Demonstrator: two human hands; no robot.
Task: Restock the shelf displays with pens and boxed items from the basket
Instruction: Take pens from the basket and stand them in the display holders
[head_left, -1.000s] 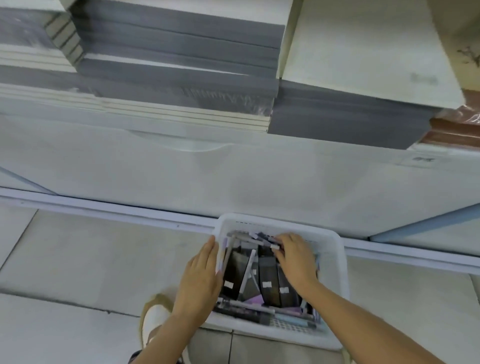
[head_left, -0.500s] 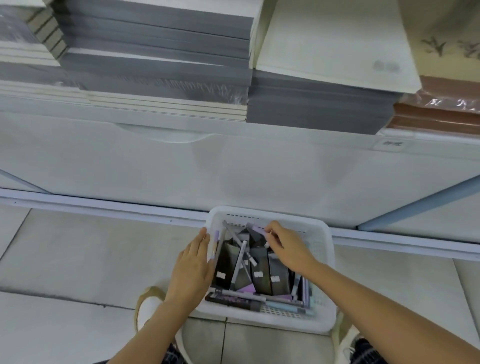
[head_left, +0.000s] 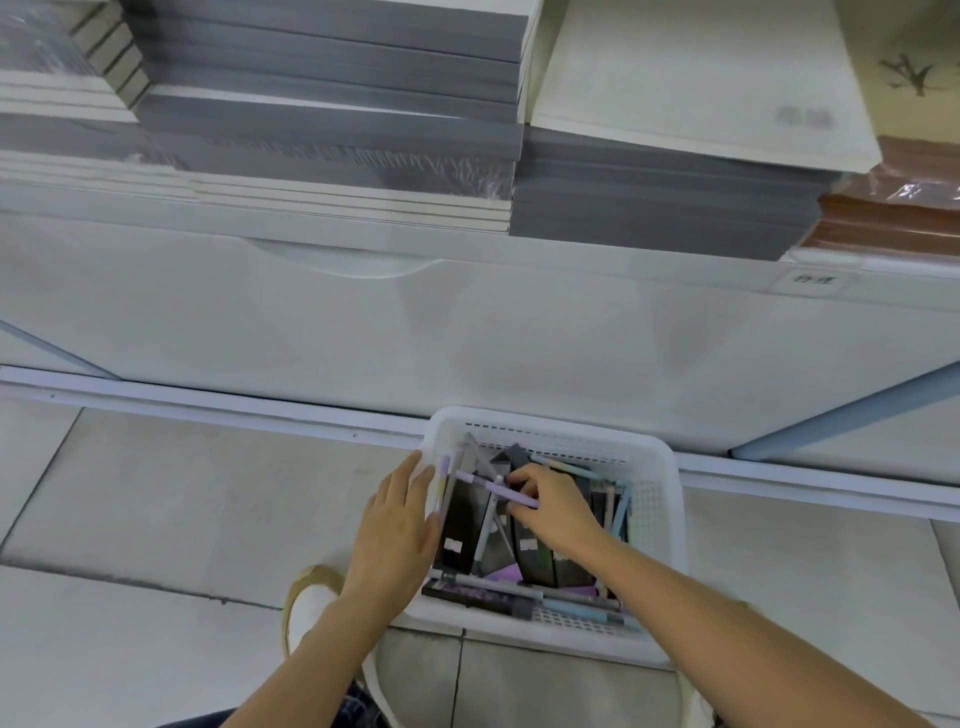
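Note:
A white plastic basket (head_left: 655, 499) stands on the floor against the shelf base. Inside stand several dark boxed items (head_left: 460, 525), with pastel pens (head_left: 571, 605) lying loose along its near side. My right hand (head_left: 553, 506) reaches into the basket and pinches a lilac pen (head_left: 488, 486) lying across the box tops. My left hand (head_left: 397, 525) rests flat, fingers straight, on the basket's left rim, beside a pen (head_left: 442, 480) that leans against the wall.
Above, the shelf (head_left: 467, 312) carries stacks of grey-edged notebooks (head_left: 332, 104), a cream-covered stack (head_left: 691, 83) and brown ones (head_left: 893, 208) at right. A white rail (head_left: 208, 400) runs along the tiled floor. My shoe (head_left: 309, 608) is left of the basket.
My right hand has drawn the lilac pen up from among the boxes. The left hand stays on the basket's left rim. The view has shifted slightly.

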